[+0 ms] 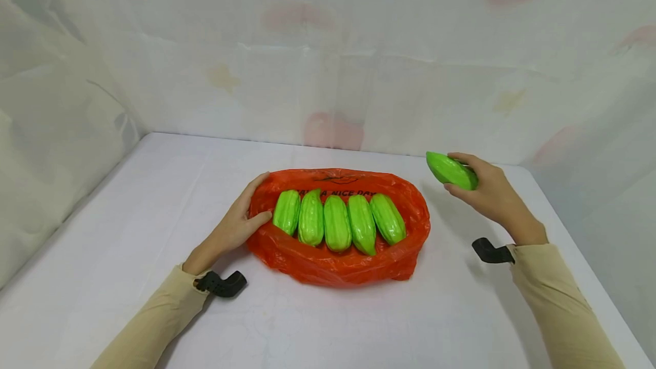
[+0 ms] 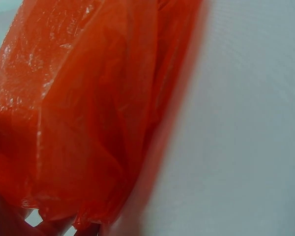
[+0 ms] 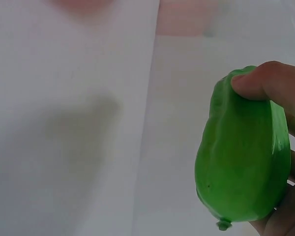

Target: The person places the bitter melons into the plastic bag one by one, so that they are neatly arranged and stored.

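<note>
A red plastic bag (image 1: 338, 269) with black print inside lies open on the table in the head view. Several glossy green ribbed gourds (image 1: 337, 224) stand side by side in it. My left hand (image 1: 237, 222) holds the bag's left rim, its thumb at the opening and its fingers along the outer side. Crumpled red film of the bag (image 2: 88, 113) fills much of the left wrist view. Off to the right and above the table, my right hand (image 1: 489, 192) grips another green gourd (image 3: 243, 162). The thumb presses on one end, and a small stem nub shows at the other.
The white-covered table (image 1: 307, 323) runs back to a pale curtain (image 1: 389, 101) with faded pink patches. More pale cloth (image 1: 56, 130) hangs at the left side. A black curved piece is at each sleeve cuff.
</note>
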The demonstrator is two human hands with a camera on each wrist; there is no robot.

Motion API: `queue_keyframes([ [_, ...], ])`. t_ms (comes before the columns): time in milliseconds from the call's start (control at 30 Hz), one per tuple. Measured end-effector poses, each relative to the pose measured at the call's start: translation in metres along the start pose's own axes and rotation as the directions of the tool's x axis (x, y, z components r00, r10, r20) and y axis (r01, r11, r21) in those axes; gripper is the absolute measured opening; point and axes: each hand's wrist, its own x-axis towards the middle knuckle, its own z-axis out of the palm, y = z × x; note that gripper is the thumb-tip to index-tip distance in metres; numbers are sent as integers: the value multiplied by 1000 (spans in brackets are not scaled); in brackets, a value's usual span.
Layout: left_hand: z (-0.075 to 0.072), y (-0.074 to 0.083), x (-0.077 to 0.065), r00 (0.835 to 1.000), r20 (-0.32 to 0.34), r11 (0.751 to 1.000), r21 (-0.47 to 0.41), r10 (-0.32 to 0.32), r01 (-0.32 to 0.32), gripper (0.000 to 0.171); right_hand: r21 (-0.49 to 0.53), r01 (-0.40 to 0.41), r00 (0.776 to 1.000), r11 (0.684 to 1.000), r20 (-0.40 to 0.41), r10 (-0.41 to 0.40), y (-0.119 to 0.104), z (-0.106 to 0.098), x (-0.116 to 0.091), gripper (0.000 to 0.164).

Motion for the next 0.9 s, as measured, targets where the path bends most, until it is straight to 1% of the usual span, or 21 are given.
queue_keyframes([
  [167, 0, 0, -1, 1000, 1, 1000, 0, 3, -3, 74, 10, 57, 998, 998, -16, -57, -10, 2, 2, 57],
  [400, 0, 0, -1, 1000, 3, 1000, 2, -3, 3, 74, 31, 87, 996, 996, -9, -87, -25, -1, 3, 58],
  [600, 0, 1, -1, 1000, 3, 1000, 7, 3, -3, 74, 43, 141, 990, 989, -17, -140, -37, -1, 4, 58],
  [767, 0, 0, -1, 1000, 2, 1000, 12, 4, -4, 74, 52, 161, 987, 986, -16, -161, -44, -1, 5, 58],
  [900, 0, 0, -1, 1000, 2, 1000, 12, 7, -7, 74, 53, 193, 981, 980, -14, -192, -52, 0, 5, 58],
])
